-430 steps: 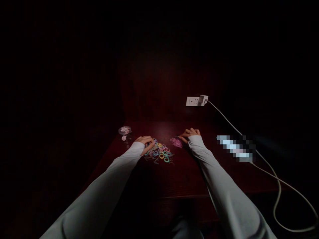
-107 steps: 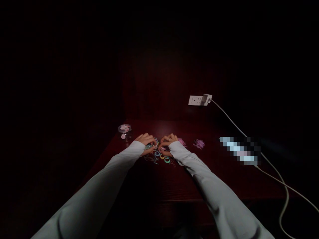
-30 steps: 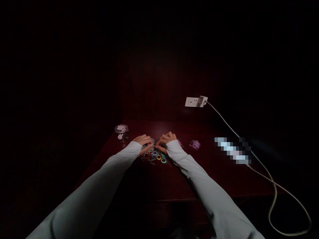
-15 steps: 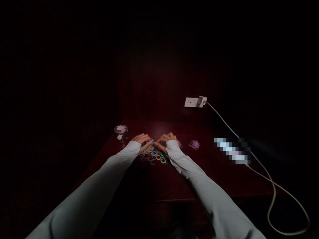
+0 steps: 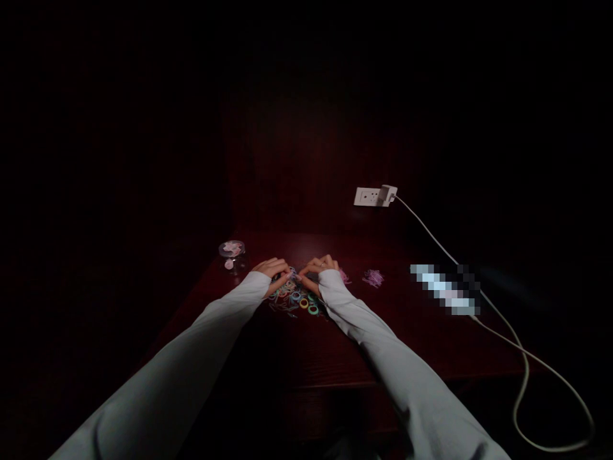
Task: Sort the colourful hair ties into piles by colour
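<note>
Sleeves: both our arms come in from the bottom in long pale sleeves [image 5: 175, 364], reaching forward over everything else.
Table: dark reddish table [image 5: 306, 351], wood grain showing, pretty dim overall.
Cable: pale cable [image 5: 527, 369] makes a big lazy loop low on our right.
Loose-ish rings: a green ring [image 5: 313, 314] and a yellow ring [image 5: 304, 308] sit side by side at the near edge of the pile, with a blue ring [image 5: 296, 301] just behind.
Pile: the multicolored pile of bands [image 5: 287, 298] is on the table right in front of us, under and between our hands.
Glowy thing: something bright and pixelated [image 5: 445, 289] lies well off to the right, too blocked out to tell what.
Sorted-looking bits: a pink bunch [image 5: 344, 276] half hidden by our right wrist, then a separate purple bunch [image 5: 373, 278] further right.
Left hand: our left hand [image 5: 288, 275] is curled narrow at the pile's far side; can't tell if it's pinching a band.
Right hand: our right hand [image 5: 301, 276] is bent in just opposite, fingertips close to the left's; can't tell on its grip either.
Jar: clear jar [image 5: 232, 262], pinkish top, upright near the table's left edge.
Back wall: dark red, with a white socket [image 5: 366, 197] and a plugged-in charger [image 5: 388, 195].
</note>
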Demonstrator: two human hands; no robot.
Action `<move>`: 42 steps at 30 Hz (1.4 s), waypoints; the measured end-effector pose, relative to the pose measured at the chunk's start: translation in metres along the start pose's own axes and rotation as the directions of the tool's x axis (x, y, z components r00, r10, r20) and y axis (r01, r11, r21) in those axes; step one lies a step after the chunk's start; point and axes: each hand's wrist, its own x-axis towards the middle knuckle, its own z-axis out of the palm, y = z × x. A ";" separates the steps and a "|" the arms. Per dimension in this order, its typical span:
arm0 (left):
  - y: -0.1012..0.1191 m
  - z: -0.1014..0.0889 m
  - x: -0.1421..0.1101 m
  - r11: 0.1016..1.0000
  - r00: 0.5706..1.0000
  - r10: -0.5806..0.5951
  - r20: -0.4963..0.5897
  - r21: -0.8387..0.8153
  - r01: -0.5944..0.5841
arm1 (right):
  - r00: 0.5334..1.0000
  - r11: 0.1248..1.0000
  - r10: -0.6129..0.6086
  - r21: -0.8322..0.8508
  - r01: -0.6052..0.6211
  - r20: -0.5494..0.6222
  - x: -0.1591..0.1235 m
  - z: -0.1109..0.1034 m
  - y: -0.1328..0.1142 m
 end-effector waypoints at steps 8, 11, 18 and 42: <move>0.004 -0.003 -0.003 1.000 1.000 -0.009 -0.028 -0.030 0.008 | 0.999 0.999 0.030 0.032 -0.030 0.014 0.002 -0.005 0.000; 0.004 -0.002 -0.004 0.999 0.999 0.000 -0.042 -0.040 -0.002 | 0.999 0.999 0.027 -0.018 -0.027 0.021 0.001 -0.007 0.000; 0.007 0.000 -0.006 1.000 0.996 -0.006 -0.087 -0.029 0.004 | 0.999 0.994 -0.030 -0.108 0.025 -0.038 -0.001 -0.015 0.014; 0.008 -0.001 -0.006 0.999 0.998 -0.038 -0.054 0.019 0.039 | 0.899 0.822 0.387 -0.365 -0.438 -0.206 -0.071 -0.113 0.132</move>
